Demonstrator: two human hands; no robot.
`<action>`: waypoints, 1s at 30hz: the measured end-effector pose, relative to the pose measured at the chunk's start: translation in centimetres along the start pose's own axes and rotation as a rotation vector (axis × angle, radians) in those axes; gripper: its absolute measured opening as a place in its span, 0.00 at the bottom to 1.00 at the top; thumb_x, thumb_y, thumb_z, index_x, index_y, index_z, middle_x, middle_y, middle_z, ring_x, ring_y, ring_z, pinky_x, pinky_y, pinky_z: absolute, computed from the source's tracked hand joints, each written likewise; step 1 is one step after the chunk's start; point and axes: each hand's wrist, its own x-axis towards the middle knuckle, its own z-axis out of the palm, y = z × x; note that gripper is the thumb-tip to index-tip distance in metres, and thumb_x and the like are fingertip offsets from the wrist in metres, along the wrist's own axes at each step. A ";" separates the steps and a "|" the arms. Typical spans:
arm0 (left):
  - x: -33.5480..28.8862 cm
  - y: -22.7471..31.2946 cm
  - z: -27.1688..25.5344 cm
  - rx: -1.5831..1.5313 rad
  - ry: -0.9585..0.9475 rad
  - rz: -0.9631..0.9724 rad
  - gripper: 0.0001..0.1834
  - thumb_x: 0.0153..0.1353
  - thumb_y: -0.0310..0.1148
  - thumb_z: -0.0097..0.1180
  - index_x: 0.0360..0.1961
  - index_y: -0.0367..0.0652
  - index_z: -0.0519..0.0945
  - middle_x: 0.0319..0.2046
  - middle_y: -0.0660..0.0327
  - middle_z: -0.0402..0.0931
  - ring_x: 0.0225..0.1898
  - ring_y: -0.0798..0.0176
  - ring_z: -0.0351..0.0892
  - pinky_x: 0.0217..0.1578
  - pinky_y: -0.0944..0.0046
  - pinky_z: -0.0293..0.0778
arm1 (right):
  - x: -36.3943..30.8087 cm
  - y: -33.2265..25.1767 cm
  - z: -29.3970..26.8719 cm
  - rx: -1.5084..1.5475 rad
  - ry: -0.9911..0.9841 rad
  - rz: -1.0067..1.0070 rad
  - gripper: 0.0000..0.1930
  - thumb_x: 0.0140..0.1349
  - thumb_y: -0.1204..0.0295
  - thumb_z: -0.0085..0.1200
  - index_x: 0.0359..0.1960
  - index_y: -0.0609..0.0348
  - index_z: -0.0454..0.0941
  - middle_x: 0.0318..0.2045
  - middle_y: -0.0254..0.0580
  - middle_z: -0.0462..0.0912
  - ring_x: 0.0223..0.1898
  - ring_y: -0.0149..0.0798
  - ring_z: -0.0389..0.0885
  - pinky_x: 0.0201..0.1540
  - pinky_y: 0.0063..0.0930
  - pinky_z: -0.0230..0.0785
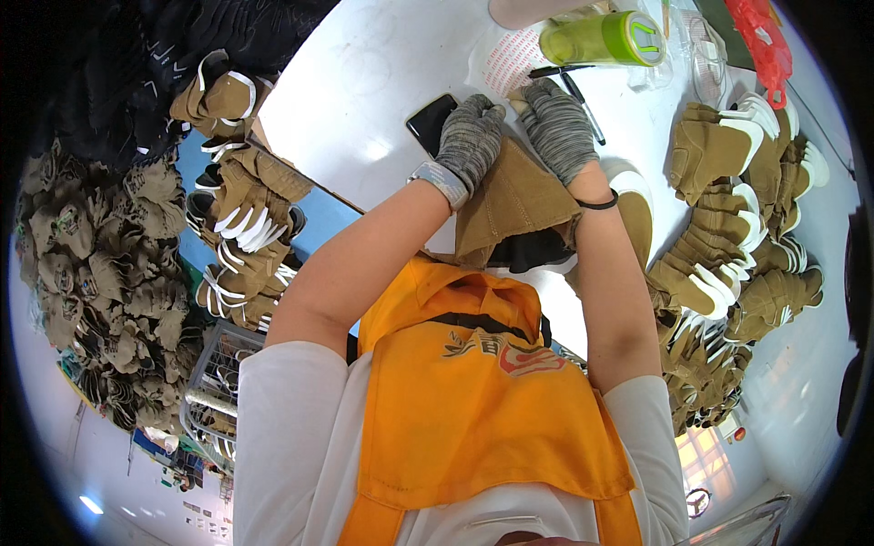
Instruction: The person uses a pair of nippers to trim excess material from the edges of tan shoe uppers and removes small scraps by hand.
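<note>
The brown fabric piece [517, 202] lies at the near side of the white surface [355, 109]. Left grip [472, 144] and right grip [557, 132] are closed on its far end. Judged light, soft, pliable; best held along stitched seams.

Can see dark and red print [530, 361] on the front of the orange apron [496, 428], and rows of tiny red print [515, 55] on the white sheet [506, 69] near the green bottle [592, 42], but cannot read any of the words.
</note>
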 end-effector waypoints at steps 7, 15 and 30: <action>-3.9 0.3 -1.7 -0.069 -0.012 0.103 0.14 0.68 0.37 0.46 0.43 0.40 0.78 0.37 0.54 0.77 0.40 0.58 0.75 0.46 0.63 0.69 | -2.3 -3.4 -4.7 0.378 0.030 0.426 0.07 0.57 0.69 0.58 0.35 0.58 0.82 0.32 0.46 0.82 0.32 0.43 0.79 0.39 0.31 0.72; -13.0 4.4 -5.1 -0.175 -0.480 0.269 0.17 0.66 0.35 0.51 0.55 0.44 0.72 0.42 0.63 0.75 0.43 0.69 0.72 0.47 0.67 0.71 | -11.8 -14.7 -14.9 0.454 -0.069 0.517 0.05 0.55 0.73 0.61 0.33 0.59 0.82 0.27 0.41 0.80 0.27 0.35 0.79 0.33 0.26 0.72; -18.2 9.6 -6.1 0.300 -0.636 0.485 0.53 0.49 0.41 0.70 0.71 0.59 0.47 0.59 0.52 0.69 0.58 0.54 0.72 0.57 0.58 0.70 | -18.2 -14.0 -16.0 0.134 0.275 0.303 0.06 0.53 0.74 0.62 0.33 0.58 0.82 0.28 0.43 0.77 0.28 0.43 0.79 0.31 0.32 0.72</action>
